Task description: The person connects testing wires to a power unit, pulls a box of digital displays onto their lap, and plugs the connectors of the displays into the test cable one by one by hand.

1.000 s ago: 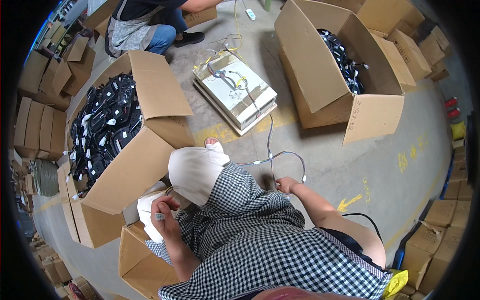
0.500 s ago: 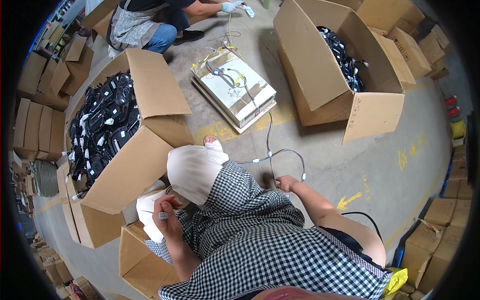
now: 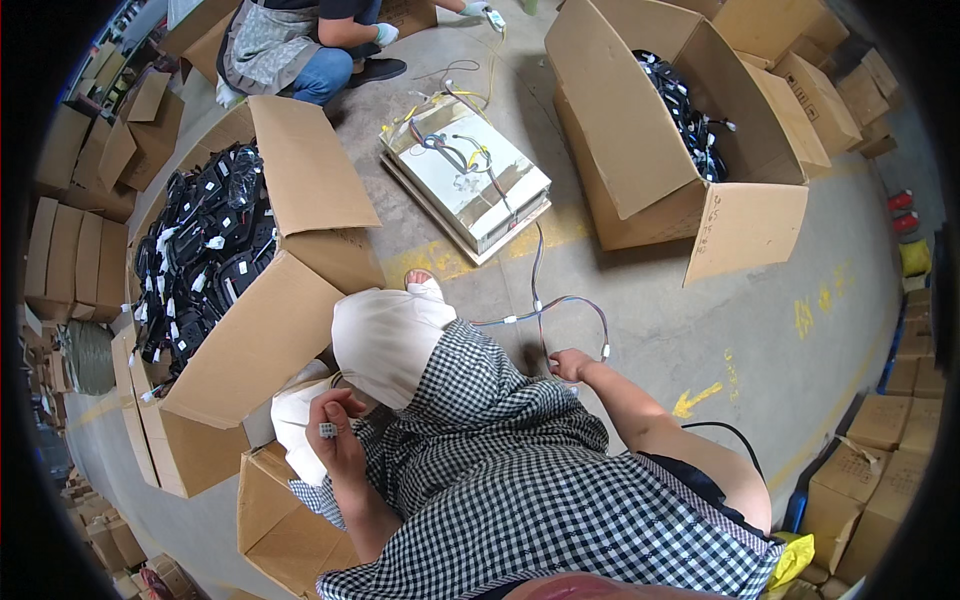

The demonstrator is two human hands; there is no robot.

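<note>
Concrete floor [image 3: 655,310] underlies a cable harness [image 3: 538,305] pinched by the right hand [image 3: 571,365]; the left hand [image 3: 338,432] clasps a pale connector [image 3: 327,430].

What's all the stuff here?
Big open cartons: two, brown, left and upper right.
Black parts: many, black, inside both.
Flat box: one, whitish, upper middle.
Wires: several, mixed colours, on box and floor.
Other cartons: many, brown, around the edges.
Crouching person: one, dark-sleeved, top left.
Small device: one, white, top middle.
Red things: two, red, far right.
Yellow bundles: two, yellow, right side.
Floor arrow: one, yellow, right.
Checked garment: one, black-and-white, lower middle.
Left hand: one, bare, lower left, with grey block.
Right hand: one, bare, middle, at wires.
</note>
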